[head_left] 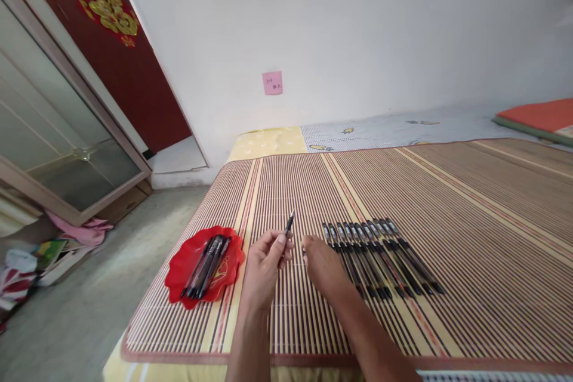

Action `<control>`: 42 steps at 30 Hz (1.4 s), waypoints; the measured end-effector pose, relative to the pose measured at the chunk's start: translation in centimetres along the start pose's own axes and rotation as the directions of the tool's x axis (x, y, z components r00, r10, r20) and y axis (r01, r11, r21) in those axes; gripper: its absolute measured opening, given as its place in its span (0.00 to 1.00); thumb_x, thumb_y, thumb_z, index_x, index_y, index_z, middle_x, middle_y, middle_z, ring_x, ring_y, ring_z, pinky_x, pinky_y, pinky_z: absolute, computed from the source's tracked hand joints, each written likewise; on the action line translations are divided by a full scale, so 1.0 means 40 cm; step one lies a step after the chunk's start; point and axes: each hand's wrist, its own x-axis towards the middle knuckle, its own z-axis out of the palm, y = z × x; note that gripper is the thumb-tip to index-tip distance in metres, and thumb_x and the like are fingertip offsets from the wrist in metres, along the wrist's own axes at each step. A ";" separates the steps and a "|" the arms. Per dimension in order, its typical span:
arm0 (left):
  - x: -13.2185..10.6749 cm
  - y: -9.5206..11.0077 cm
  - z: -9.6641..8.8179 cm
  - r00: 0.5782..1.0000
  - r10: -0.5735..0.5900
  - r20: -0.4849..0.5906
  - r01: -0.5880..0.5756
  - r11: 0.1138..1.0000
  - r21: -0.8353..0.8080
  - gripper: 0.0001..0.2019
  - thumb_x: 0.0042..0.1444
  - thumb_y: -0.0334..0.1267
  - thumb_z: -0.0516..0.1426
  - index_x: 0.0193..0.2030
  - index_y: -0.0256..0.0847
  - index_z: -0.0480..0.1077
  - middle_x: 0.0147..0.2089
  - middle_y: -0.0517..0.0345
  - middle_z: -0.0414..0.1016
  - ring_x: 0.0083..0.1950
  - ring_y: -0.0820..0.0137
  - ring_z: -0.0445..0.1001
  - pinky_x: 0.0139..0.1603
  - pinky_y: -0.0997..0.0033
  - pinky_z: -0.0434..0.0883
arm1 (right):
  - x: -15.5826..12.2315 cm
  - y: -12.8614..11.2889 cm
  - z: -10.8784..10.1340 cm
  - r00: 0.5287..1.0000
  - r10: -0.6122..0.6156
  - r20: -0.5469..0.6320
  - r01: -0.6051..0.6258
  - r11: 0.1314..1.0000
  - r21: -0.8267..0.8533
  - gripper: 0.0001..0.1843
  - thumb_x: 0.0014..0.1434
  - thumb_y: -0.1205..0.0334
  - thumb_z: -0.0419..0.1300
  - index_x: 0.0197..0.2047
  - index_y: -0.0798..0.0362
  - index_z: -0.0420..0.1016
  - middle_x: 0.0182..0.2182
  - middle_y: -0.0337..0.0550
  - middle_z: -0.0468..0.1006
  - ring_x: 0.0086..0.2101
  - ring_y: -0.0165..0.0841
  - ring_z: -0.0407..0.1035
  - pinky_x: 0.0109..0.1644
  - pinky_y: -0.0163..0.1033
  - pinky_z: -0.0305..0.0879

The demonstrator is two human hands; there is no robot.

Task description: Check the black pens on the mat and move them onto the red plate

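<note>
Bamboo matting (447,203), striped brown and tan, covers the bed, and the work sits at lower centre of the frame. The left hand (264,265) has its grip closed on a black pen (289,224), pinched low on the barrel between thumb and fingertips, with the tip angled up and away. The right hand (321,265) rests knuckles-up on the matting just beside the near end of a row of pens (380,256) lying side by side. Whether its grip holds anything cannot be told. At lower left, a red plate (179,268) carries loose pens (206,267). The black pen looks light, stiff and smooth, and likely to roll along the slats. Mid-barrel seems the surest hold.
</note>
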 end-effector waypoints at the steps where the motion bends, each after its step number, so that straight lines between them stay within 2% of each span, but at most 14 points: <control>1: 0.000 -0.001 0.000 1.000 -0.006 0.001 0.006 1.000 -0.010 0.15 0.61 0.49 0.63 0.39 0.37 0.75 0.32 0.58 0.75 0.29 0.77 0.65 0.27 0.78 0.59 | -0.001 0.000 -0.004 1.000 -0.010 -0.002 0.010 1.000 0.015 0.14 0.64 0.76 0.55 0.50 0.58 0.77 0.47 0.55 0.80 0.49 0.41 0.77 0.49 0.39 0.67; 3: 0.001 0.000 0.001 1.000 -0.017 -0.003 0.017 1.000 -0.019 0.15 0.60 0.49 0.64 0.39 0.37 0.75 0.32 0.58 0.75 0.29 0.77 0.66 0.27 0.78 0.60 | -0.003 0.006 -0.022 0.999 -0.028 -0.033 0.031 0.996 0.085 0.13 0.64 0.75 0.56 0.49 0.56 0.77 0.48 0.52 0.80 0.49 0.38 0.76 0.50 0.37 0.67; 5: 0.001 0.001 0.004 1.000 -0.017 -0.003 0.017 1.000 -0.011 0.14 0.58 0.48 0.65 0.38 0.37 0.75 0.32 0.58 0.75 0.29 0.76 0.67 0.27 0.78 0.60 | -0.004 0.019 -0.052 0.992 -0.052 -0.115 0.078 0.970 0.232 0.11 0.64 0.74 0.58 0.46 0.54 0.78 0.47 0.49 0.80 0.48 0.36 0.76 0.51 0.37 0.67; 8: -0.002 0.003 0.012 1.000 -0.019 0.019 0.019 1.000 0.011 0.13 0.59 0.47 0.65 0.38 0.38 0.75 0.32 0.59 0.74 0.29 0.76 0.67 0.28 0.78 0.61 | -0.008 0.050 -0.107 0.962 -0.003 -0.274 0.145 0.855 0.498 0.04 0.62 0.68 0.63 0.41 0.53 0.78 0.41 0.46 0.82 0.43 0.38 0.77 0.49 0.41 0.69; 11: -0.005 0.000 0.026 0.998 -0.038 0.054 0.037 0.999 0.013 0.12 0.59 0.46 0.65 0.38 0.38 0.75 0.32 0.60 0.74 0.29 0.76 0.66 0.28 0.78 0.61 | -0.014 0.080 -0.155 0.908 0.172 -0.382 0.173 0.677 0.715 0.08 0.58 0.58 0.67 0.39 0.52 0.79 0.34 0.44 0.83 0.37 0.39 0.77 0.43 0.43 0.71; 14: -0.007 -0.005 0.041 0.995 -0.055 0.089 0.053 0.998 0.026 0.11 0.58 0.45 0.65 0.38 0.38 0.75 0.30 0.61 0.72 0.28 0.77 0.65 0.27 0.78 0.60 | -0.023 0.093 -0.188 0.846 0.338 -0.412 0.269 0.395 0.878 0.15 0.53 0.53 0.71 0.40 0.53 0.79 0.33 0.44 0.83 0.34 0.37 0.78 0.40 0.42 0.74; 16: -0.008 -0.007 0.051 0.991 -0.065 0.113 0.060 0.997 0.047 0.11 0.58 0.44 0.65 0.38 0.38 0.75 0.30 0.61 0.72 0.28 0.77 0.65 0.27 0.78 0.60 | -0.029 0.093 -0.204 0.832 0.386 -0.399 0.324 0.247 0.913 0.16 0.52 0.53 0.73 0.40 0.53 0.79 0.36 0.45 0.85 0.35 0.36 0.79 0.41 0.40 0.75; 18: -0.010 -0.007 0.059 0.989 -0.072 0.133 0.063 0.996 0.066 0.10 0.59 0.44 0.65 0.38 0.38 0.76 0.30 0.61 0.72 0.28 0.77 0.65 0.27 0.78 0.60 | -0.034 0.090 -0.214 0.836 0.387 -0.389 0.343 0.184 0.921 0.16 0.52 0.54 0.74 0.41 0.52 0.80 0.37 0.46 0.85 0.36 0.35 0.79 0.43 0.40 0.76; 24: -0.012 0.001 0.078 0.986 -0.077 0.148 0.066 0.995 0.079 0.11 0.57 0.44 0.65 0.36 0.38 0.75 0.29 0.62 0.71 0.27 0.76 0.64 0.27 0.77 0.60 | -0.038 0.090 -0.220 0.882 0.297 -0.366 0.315 0.205 0.927 0.17 0.52 0.52 0.74 0.40 0.54 0.80 0.36 0.46 0.85 0.37 0.37 0.80 0.45 0.42 0.78; 30: -0.013 0.002 0.078 0.986 -0.083 0.145 0.070 0.993 0.092 0.10 0.57 0.44 0.65 0.37 0.38 0.76 0.29 0.61 0.72 0.28 0.75 0.65 0.28 0.76 0.61 | -0.039 0.092 -0.223 0.880 0.271 -0.389 0.314 0.283 0.906 0.19 0.52 0.49 0.73 0.41 0.53 0.81 0.36 0.46 0.85 0.37 0.37 0.80 0.45 0.42 0.77; 37: -0.016 0.002 0.077 0.985 -0.072 0.158 0.059 0.994 0.088 0.12 0.59 0.46 0.64 0.37 0.38 0.74 0.29 0.60 0.72 0.27 0.75 0.65 0.27 0.76 0.59 | -0.038 0.086 -0.213 0.930 0.117 -0.348 0.298 0.313 0.902 0.15 0.56 0.50 0.70 0.41 0.52 0.82 0.37 0.46 0.85 0.39 0.36 0.80 0.47 0.41 0.76; 42: -0.017 0.003 0.078 0.978 -0.053 0.202 0.032 0.994 0.103 0.14 0.64 0.48 0.60 0.34 0.39 0.72 0.29 0.60 0.71 0.26 0.76 0.64 0.26 0.76 0.59 | -0.034 0.083 -0.201 0.958 0.019 -0.287 0.264 0.341 0.902 0.14 0.57 0.51 0.70 0.40 0.52 0.82 0.36 0.45 0.85 0.37 0.35 0.79 0.46 0.41 0.76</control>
